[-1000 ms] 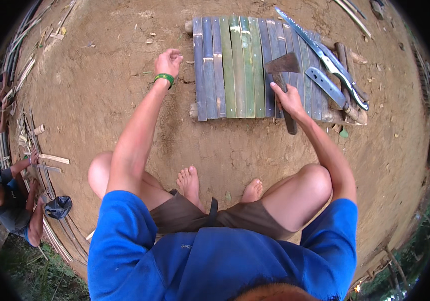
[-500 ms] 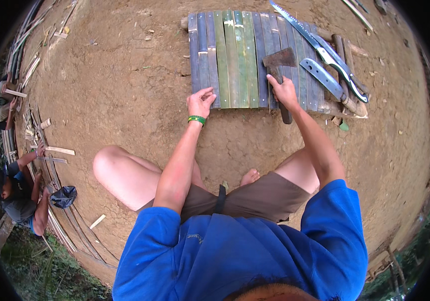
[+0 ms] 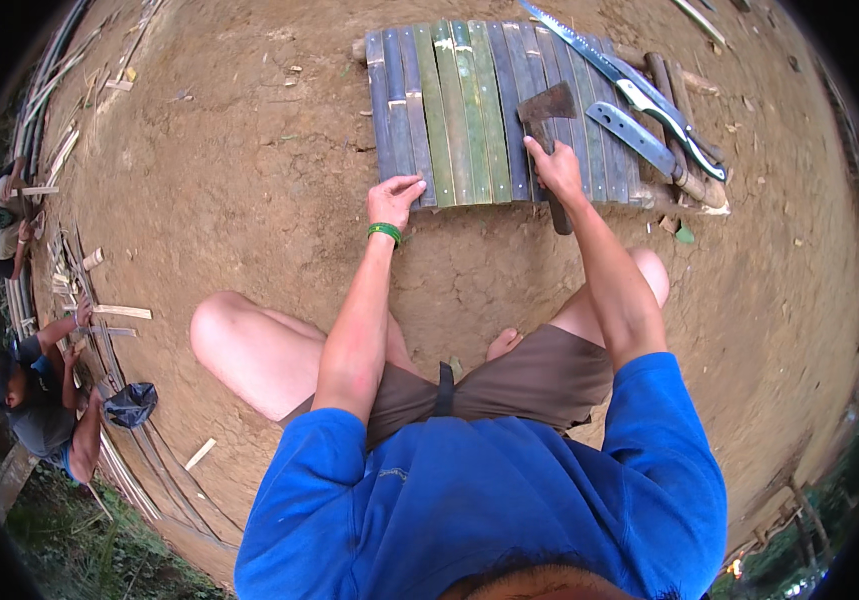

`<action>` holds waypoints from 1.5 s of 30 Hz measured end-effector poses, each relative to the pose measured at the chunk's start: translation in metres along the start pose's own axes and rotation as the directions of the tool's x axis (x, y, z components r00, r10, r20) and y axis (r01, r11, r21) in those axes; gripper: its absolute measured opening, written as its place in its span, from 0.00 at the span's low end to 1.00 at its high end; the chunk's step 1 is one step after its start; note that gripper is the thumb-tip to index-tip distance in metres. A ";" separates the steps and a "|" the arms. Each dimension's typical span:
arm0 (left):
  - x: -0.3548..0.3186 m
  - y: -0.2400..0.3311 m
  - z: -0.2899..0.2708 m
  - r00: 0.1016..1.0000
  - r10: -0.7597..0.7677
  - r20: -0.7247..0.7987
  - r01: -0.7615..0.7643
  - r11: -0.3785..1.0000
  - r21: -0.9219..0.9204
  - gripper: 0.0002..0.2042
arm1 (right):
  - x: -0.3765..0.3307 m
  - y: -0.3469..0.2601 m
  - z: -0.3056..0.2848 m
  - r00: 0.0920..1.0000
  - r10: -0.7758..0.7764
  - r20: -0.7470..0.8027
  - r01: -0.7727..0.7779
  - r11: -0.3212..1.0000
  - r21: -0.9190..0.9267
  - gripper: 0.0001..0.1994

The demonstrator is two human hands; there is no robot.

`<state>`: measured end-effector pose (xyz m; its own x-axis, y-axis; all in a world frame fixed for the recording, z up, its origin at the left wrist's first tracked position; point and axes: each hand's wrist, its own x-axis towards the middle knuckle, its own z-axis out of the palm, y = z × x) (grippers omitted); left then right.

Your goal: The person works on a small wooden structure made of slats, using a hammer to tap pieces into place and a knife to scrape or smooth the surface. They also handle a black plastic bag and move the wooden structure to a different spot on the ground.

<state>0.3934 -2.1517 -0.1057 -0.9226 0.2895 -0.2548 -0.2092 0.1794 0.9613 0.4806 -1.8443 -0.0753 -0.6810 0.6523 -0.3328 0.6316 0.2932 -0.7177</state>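
A mat of flat green and grey bamboo slats lies on the dirt in front of me. My left hand, with a green wristband, rests its fingers on the near edge of the left slats. My right hand is closed around the wooden handle of a hatchet, whose dark head lies on the slats. To the right, a long saw-toothed blade and a broad machete lie across the mat's right end.
Bare packed dirt surrounds the mat. Long bamboo poles and split offcuts line the left rim, where a person sits working beside a dark bag. Short logs lie under the tools at right.
My left hand has come from the open dirt at the mat's left onto the slats' near edge. The right hand has stayed on the hatchet handle. My view has shifted closer.
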 end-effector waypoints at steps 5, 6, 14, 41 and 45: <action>0.001 -0.008 -0.002 0.999 -0.036 0.013 0.036 0.999 -0.019 0.08 | -0.029 -0.009 0.030 0.998 0.054 -0.014 -0.051 0.983 0.179 0.21; 0.001 -0.008 -0.003 1.000 -0.031 0.002 0.031 0.999 0.018 0.08 | -0.038 -0.018 0.034 0.997 0.071 0.016 -0.073 0.974 0.215 0.23; -0.020 0.010 0.008 0.909 0.416 0.027 -0.396 0.841 0.369 0.09 | -0.103 -0.052 0.060 0.993 0.049 0.103 -0.067 0.981 0.181 0.25; -0.014 0.009 0.004 0.998 0.070 -0.001 -0.068 0.974 0.215 0.09 | -0.157 -0.044 0.073 0.984 0.026 0.174 -0.033 0.999 0.036 0.24; -0.011 0.007 -0.002 0.985 0.173 0.021 -0.171 0.931 0.322 0.08 | -0.157 -0.040 0.076 0.978 0.067 0.196 -0.076 0.996 0.040 0.24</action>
<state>0.4016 -2.1553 -0.0957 -0.9380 0.3356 -0.0866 0.0669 0.4204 0.9049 0.5342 -2.0119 -0.0406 -0.6964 0.5212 -0.4934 0.6662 0.2140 -0.7144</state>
